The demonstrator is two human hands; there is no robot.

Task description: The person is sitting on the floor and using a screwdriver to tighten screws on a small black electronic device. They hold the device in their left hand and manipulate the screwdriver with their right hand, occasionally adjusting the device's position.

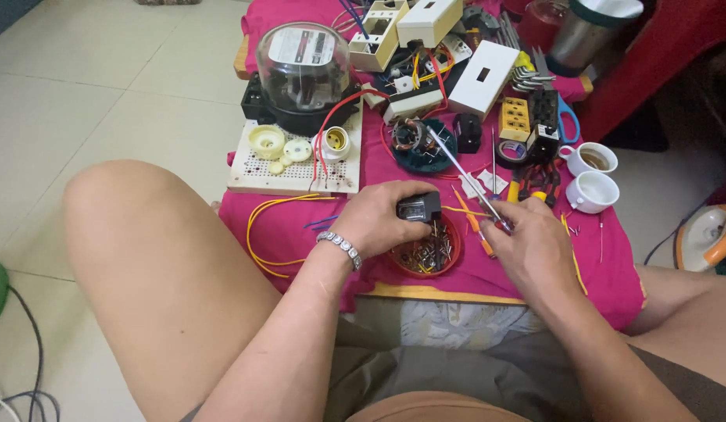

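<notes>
The left hand [375, 219] grips a small black part [419, 208], fingers closed around it, directly above the red dish [425, 252] of screws. The right hand [535, 242], just right of the dish, holds a screwdriver [464, 173], fingers closed on its handle; the shaft slants up-left, away from the dish, over the pink-clothed counter [605, 266].
</notes>
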